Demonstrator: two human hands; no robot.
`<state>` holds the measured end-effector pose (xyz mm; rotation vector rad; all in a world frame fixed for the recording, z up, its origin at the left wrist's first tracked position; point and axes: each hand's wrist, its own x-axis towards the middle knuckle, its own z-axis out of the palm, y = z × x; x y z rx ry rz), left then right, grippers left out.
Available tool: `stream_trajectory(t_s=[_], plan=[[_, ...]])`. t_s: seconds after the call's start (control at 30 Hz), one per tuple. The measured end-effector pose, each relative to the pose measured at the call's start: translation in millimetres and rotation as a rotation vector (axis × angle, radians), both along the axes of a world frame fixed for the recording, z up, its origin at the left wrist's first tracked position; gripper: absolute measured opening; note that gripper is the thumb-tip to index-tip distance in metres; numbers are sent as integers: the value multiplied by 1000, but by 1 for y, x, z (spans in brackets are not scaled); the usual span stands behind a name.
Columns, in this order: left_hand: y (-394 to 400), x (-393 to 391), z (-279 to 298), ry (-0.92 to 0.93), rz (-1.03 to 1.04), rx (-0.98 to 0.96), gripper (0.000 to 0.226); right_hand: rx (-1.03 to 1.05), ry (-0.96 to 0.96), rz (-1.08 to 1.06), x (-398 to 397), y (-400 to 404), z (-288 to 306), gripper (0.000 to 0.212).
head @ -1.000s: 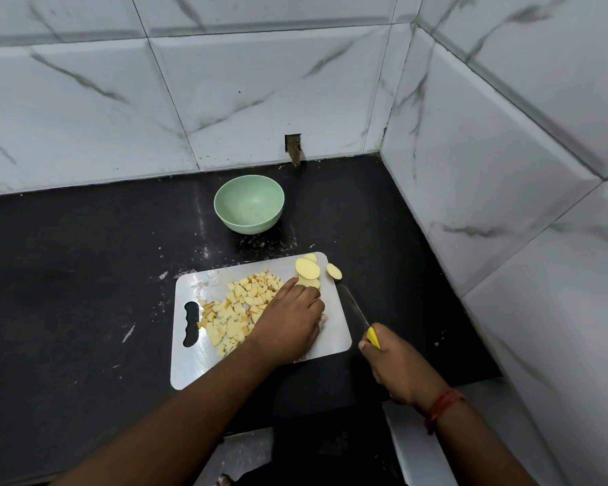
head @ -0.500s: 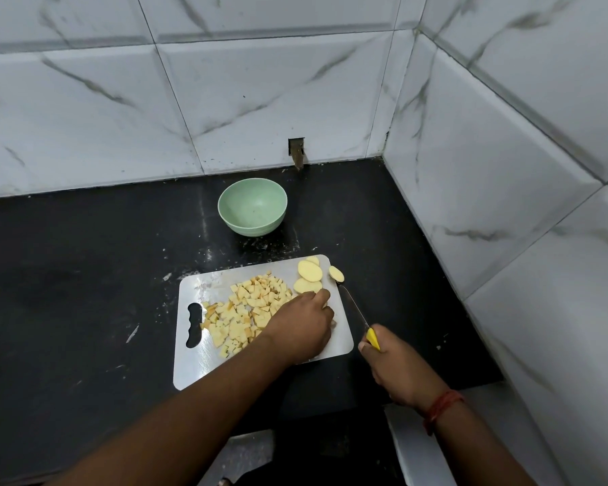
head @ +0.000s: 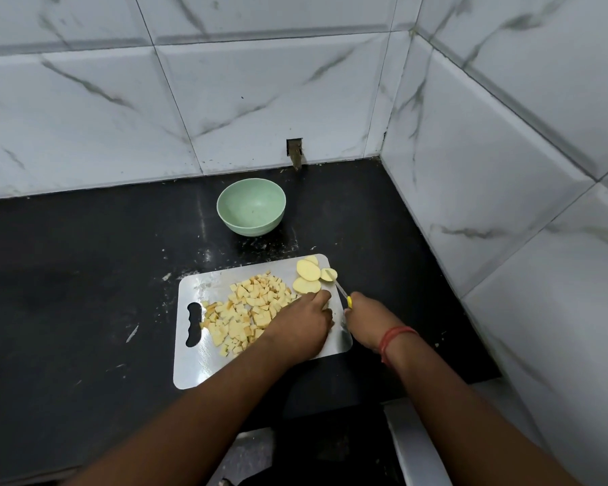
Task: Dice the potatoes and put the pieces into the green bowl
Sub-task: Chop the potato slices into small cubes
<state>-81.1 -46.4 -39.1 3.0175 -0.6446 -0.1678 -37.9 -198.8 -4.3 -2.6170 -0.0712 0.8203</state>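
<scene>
Setting: black stone counter point(head: 85, 292) in a corner of white marble-look wall tiles point(head: 260, 100), with a pale grey plastic cutting board point(head: 204, 366) lying near the middle.
Diced potato: heap of small pale-yellow potato cubes point(head: 250, 310) covers the board's middle and left, none in the bowl yet.
Slices: a few round yellow potato slices point(head: 308, 270) sit at the board's far right corner, one under the knife tip.
Handling: pieces look light, firm and wet, so probably slippery; slices are best pinned flat from above, cubes scooped in handfuls.
Bowl: round mint-green bowl point(head: 251, 212) stands beyond the board, well apart, and looks empty.
Left hand: left hand point(head: 304, 326) lies knuckles-up on the board's right side, fingertips by the nearest slice; can't tell whether it pinches anything.
Right hand: right hand point(head: 365, 319) is wrapped round the yellow-handled small kitchen knife point(head: 339, 289), blade pointing far-left onto a slice.
</scene>
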Motion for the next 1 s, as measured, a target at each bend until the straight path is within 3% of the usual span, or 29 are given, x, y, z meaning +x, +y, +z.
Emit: stream_trajectory(t_s=[0.27,0.43,0.73,1.0], plan=[[0,-4,2,44,43,-55,44,199,-37,-191,-5,-6,-1,12],[3,-7,-10,49,114,-214,50,261,1,-222,-12,-4,-2,12],[12,-25,-23,-95,76,-145,53,249,21,-168,-23,-9,3,15],[4,-24,-23,-53,129,-117,63,213,83,-171,-33,-11,3,14]])
